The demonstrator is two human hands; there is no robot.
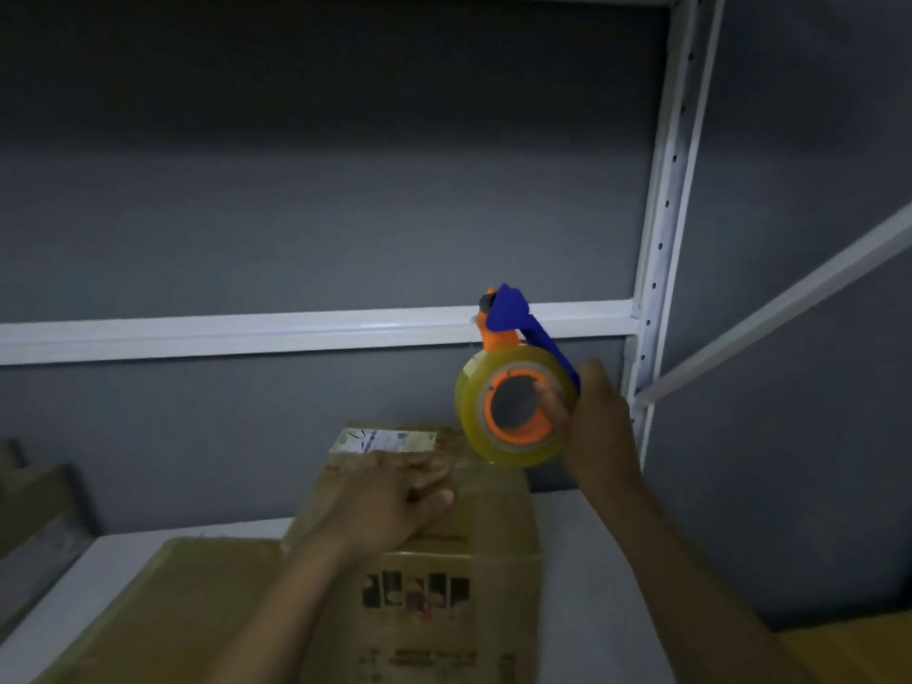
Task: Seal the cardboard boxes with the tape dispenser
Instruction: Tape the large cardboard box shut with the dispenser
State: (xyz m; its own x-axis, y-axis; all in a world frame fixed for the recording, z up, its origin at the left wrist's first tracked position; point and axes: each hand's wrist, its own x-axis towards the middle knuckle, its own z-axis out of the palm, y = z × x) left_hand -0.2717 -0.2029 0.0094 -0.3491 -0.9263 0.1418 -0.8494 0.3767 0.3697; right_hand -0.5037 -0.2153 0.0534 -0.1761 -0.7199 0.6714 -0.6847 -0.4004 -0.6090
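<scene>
1. The left hand (pixel 399 496) lies flat on top of the box (pixel 444 585), with its fingers straight and close together near the far edge.
2. The right hand (pixel 597 417) grips the dispenser (pixel 513 308), fingers curled round the handle and one finger across the orange hub of the roll (pixel 474 412).
3. The dispenser is in the air above the box's far right corner, clear of the cardboard.
4. The box stands mid-shelf (pixel 592 560), with a flat box (pixel 187 609) just beside it on the left.
5. A white post (pixel 661 229) rises at the shelf's far right corner.

Left forearm rises from bottom centre. Left hand (pixel 395 501) lies palm down, fingers straight, flat on the cardboard box (pixel 493 530). Right forearm comes in from lower right. Right hand (pixel 594 422) is raised right of centre, fingers curled round the tape dispenser (pixel 498 431).
</scene>
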